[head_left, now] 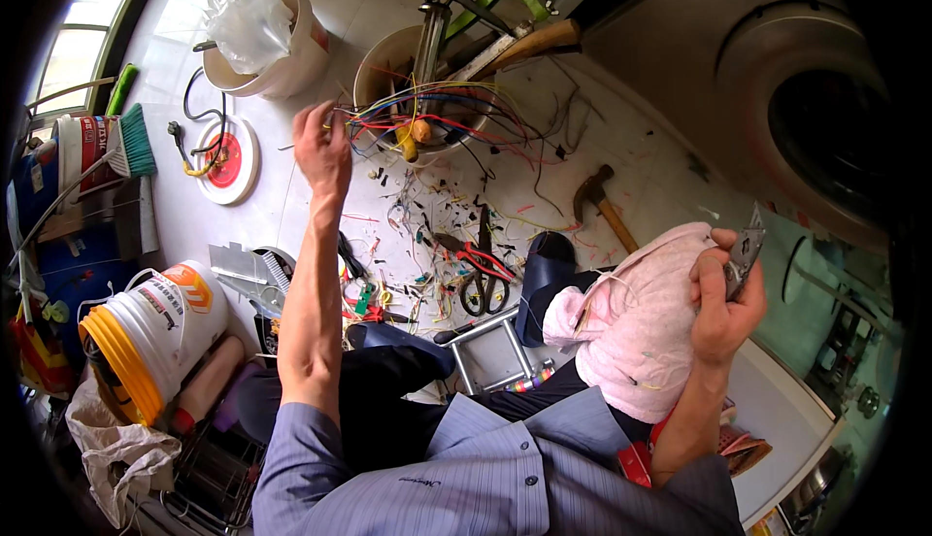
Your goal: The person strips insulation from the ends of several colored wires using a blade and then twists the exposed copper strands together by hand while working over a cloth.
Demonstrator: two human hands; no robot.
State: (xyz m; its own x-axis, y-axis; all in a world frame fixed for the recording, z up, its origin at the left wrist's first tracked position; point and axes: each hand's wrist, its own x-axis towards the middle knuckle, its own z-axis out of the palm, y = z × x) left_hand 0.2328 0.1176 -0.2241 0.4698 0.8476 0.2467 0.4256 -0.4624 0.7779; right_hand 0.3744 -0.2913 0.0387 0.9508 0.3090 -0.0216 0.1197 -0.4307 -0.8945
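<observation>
My left hand [322,152] reaches over to the bucket, fingers closed at the end of a bundle of coloured electrical wires [456,99]. The bundle lies across the rim of a white bucket [374,65] holding hand tools with wooden handles. In my right hand [723,308] is a silver metal utility knife [746,252], held up over my right leg. A pink towel [631,318] is draped over that knee, beside the right hand. Wire scraps [408,216] litter the floor between my feet, around red-handled pliers [476,257] and black scissors [483,288].
A hammer [607,211] lies right of the scraps. A small metal frame [490,351] stands between my legs. At the left are a yellow-rimmed bucket [170,327], a broom [136,140] and a round white lid [228,159]. A front-loading washing machine [738,50] stands at the right.
</observation>
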